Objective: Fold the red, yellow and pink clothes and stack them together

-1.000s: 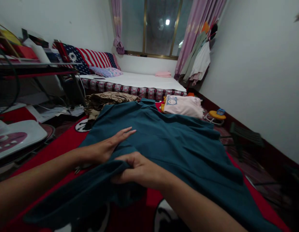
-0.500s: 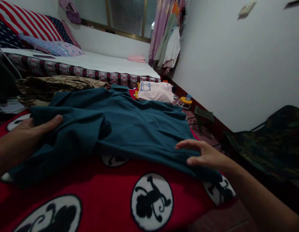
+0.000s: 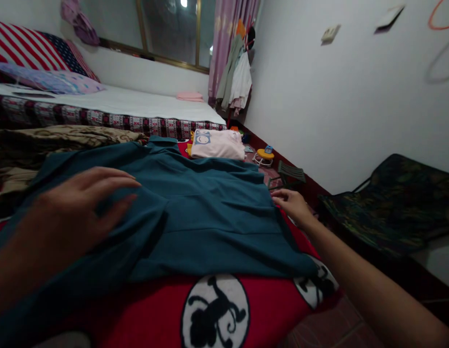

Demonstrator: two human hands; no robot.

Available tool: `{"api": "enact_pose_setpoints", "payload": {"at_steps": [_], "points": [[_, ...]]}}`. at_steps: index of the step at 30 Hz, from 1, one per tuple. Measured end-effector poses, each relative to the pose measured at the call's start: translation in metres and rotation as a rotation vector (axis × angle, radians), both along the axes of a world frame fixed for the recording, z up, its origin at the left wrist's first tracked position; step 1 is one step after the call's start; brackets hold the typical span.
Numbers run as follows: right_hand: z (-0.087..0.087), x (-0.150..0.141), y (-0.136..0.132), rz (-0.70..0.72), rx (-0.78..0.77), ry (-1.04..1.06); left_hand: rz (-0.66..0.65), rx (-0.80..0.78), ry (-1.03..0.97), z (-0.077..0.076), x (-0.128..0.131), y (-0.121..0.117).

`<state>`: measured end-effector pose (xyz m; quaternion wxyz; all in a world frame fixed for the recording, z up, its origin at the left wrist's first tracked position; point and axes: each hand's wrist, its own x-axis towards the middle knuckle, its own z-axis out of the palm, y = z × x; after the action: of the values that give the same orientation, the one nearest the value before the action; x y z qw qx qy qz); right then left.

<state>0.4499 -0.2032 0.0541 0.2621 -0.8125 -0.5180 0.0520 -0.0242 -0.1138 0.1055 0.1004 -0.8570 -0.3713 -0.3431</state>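
A teal shirt (image 3: 210,208) lies spread and wrinkled over a red blanket (image 3: 144,314) with monkey prints in white circles. Its collar end points away from me, and a loose fold runs across its left half. Above that left half is my left hand (image 3: 75,208), smeared by motion, with thumb and fingers apart and nothing between them. At the shirt's right edge, my right hand (image 3: 291,205) has its fingertips pinched on the cloth.
Beyond the shirt lie a folded pale pink garment (image 3: 219,144) and a brown patterned cloth (image 3: 65,137). A bed (image 3: 137,101) stands behind. On the right are a yellow stool (image 3: 265,154), a small folding stool (image 3: 291,173) and a camouflage chair (image 3: 398,203).
My left hand has let go of the shirt's left part and moved right over it. My right hand has gone from above the near part to the right edge and closed there.
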Motion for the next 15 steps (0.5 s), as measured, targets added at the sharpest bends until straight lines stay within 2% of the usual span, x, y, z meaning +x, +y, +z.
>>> {"api": "enact_pose_setpoints", "payload": {"at_steps": [2,4,7,9,11,15], "points": [[-0.004,0.009,0.029,-0.095,-0.061,-0.105,-0.285,0.011,0.079,-0.014,0.044,-0.011],[-0.007,0.013,0.052,-0.15,-0.123,-0.157,-0.485,-0.101,0.204,-0.037,0.08,-0.022],[-0.009,0.012,0.07,-0.21,-0.167,-0.218,-0.581,-0.327,0.344,-0.072,0.111,-0.033],[-0.008,0.009,0.074,-0.231,-0.168,-0.268,-0.627,-0.416,0.404,-0.086,0.117,-0.035],[-0.004,0.008,0.076,-0.232,-0.148,-0.317,-0.653,-0.458,0.429,-0.091,0.118,-0.034],[0.003,0.013,0.079,-0.223,-0.019,-0.478,-0.682,-0.487,0.471,-0.09,0.117,-0.031]]}}
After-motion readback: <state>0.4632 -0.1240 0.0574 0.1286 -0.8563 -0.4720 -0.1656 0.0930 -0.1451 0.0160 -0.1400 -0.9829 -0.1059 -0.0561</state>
